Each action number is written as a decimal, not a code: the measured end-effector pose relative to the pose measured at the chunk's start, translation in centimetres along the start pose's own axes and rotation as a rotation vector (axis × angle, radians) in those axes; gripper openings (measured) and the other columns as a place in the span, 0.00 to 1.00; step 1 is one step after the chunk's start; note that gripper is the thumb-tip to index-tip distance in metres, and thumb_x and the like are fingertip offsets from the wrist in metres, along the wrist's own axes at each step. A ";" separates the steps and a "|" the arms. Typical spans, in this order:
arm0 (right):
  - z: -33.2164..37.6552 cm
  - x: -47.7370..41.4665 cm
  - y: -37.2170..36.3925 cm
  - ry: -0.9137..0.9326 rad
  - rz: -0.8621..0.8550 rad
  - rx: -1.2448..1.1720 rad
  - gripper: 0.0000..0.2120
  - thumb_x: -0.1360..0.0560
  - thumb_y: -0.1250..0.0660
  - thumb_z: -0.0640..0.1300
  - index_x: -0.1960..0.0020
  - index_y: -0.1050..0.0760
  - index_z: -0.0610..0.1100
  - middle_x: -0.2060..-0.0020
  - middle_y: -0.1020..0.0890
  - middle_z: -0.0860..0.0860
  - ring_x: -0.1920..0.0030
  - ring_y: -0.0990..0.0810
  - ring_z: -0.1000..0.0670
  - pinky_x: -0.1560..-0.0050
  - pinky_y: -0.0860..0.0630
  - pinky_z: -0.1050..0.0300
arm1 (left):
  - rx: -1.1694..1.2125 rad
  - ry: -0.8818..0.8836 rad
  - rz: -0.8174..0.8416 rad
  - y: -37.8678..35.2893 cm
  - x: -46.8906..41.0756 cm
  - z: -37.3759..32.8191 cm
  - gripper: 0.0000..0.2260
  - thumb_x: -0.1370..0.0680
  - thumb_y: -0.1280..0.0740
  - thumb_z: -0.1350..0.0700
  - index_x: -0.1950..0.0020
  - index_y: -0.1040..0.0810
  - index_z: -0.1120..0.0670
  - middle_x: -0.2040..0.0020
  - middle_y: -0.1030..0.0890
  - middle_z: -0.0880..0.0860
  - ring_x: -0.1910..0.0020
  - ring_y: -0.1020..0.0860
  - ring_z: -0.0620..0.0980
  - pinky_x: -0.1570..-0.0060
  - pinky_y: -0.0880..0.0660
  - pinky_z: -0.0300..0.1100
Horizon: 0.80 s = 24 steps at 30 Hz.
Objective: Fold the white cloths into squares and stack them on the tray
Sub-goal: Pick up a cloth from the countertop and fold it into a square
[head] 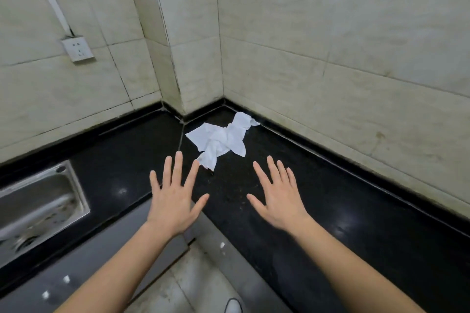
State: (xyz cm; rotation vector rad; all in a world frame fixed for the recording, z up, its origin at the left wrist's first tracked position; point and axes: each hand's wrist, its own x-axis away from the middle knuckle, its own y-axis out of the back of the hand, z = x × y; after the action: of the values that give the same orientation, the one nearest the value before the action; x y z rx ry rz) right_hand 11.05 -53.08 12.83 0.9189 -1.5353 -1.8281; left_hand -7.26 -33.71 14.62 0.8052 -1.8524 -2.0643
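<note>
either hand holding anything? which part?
Nothing held. Left hand and right hand hover with fingers spread; the crumpled white cloth lies untouched on the black counter.

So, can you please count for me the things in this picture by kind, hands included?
White cloth heap: 1
Steel sink: 1
Wall socket: 1
Hands: 2, left hand and right hand
Total: 5

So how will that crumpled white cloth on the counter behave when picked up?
Probably floppy: the white cloth lies bunched and creased, so it should drape from any pinch. Looks thin, likely light. Pushed, it may bunch up on the glossy black counter.
</note>
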 end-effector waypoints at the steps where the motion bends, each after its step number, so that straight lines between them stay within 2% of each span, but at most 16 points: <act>1: -0.1 -2.1 -0.8 -0.001 0.013 0.001 0.38 0.21 0.50 0.67 0.19 0.59 0.52 0.20 0.55 0.41 0.20 0.53 0.37 0.22 0.53 0.40 | -0.008 0.016 0.023 -0.8 -2.0 0.8 0.38 0.24 0.50 0.32 0.19 0.47 0.50 0.19 0.54 0.61 0.21 0.51 0.64 0.32 0.43 0.72; 6: -0.5 -9.9 -3.5 -0.063 0.091 -0.038 0.39 0.20 0.49 0.65 0.19 0.65 0.51 0.20 0.59 0.42 0.20 0.58 0.38 0.22 0.56 0.41 | -0.020 0.030 0.164 -4.0 -10.3 4.0 0.39 0.25 0.55 0.31 0.19 0.55 0.49 0.20 0.63 0.58 0.21 0.60 0.61 0.29 0.48 0.69; 14: -1.3 -20.9 -5.7 -0.150 0.195 -0.074 0.38 0.19 0.46 0.62 0.19 0.60 0.49 0.19 0.54 0.43 0.20 0.53 0.40 0.22 0.50 0.42 | -0.015 -0.051 0.210 -8.0 -21.5 7.0 0.37 0.23 0.49 0.32 0.19 0.50 0.50 0.19 0.55 0.60 0.21 0.52 0.62 0.31 0.43 0.69; 18: -1.3 -24.7 -7.7 -0.191 0.262 -0.073 0.37 0.18 0.46 0.60 0.19 0.59 0.47 0.19 0.54 0.43 0.20 0.53 0.40 0.22 0.47 0.42 | 0.007 -0.129 0.288 -10.6 -26.3 7.7 0.36 0.21 0.46 0.34 0.19 0.52 0.50 0.19 0.55 0.58 0.20 0.54 0.60 0.27 0.48 0.66; 20: -1.0 -26.6 -9.2 -0.221 0.282 -0.091 0.35 0.18 0.45 0.59 0.19 0.56 0.46 0.19 0.52 0.43 0.20 0.51 0.41 0.23 0.45 0.43 | -0.025 -0.188 0.351 -12.2 -29.1 8.2 0.34 0.20 0.49 0.36 0.19 0.49 0.52 0.19 0.49 0.59 0.20 0.49 0.59 0.27 0.46 0.65; 22: -0.7 -28.2 -10.5 -0.258 0.296 -0.114 0.34 0.18 0.44 0.57 0.19 0.54 0.46 0.20 0.49 0.44 0.21 0.48 0.42 0.24 0.42 0.45 | -0.021 -0.250 0.403 -14.4 -31.8 8.8 0.32 0.22 0.49 0.38 0.24 0.34 0.55 0.25 0.33 0.61 0.27 0.32 0.61 0.35 0.31 0.66; 24: -0.5 -29.6 -11.9 -0.292 0.318 -0.139 0.33 0.18 0.43 0.54 0.19 0.53 0.47 0.20 0.46 0.45 0.22 0.44 0.43 0.25 0.40 0.46 | 0.017 -0.307 0.440 -17.3 -34.7 9.5 0.30 0.22 0.48 0.40 0.30 0.25 0.57 0.32 0.24 0.60 0.34 0.24 0.60 0.42 0.24 0.63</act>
State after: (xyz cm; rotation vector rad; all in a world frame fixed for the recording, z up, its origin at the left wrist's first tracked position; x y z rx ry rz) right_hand 29.14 -27.93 5.19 0.3291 -1.5928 -1.8611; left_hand 18.73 -4.65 6.20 0.0614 -1.9780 -1.9605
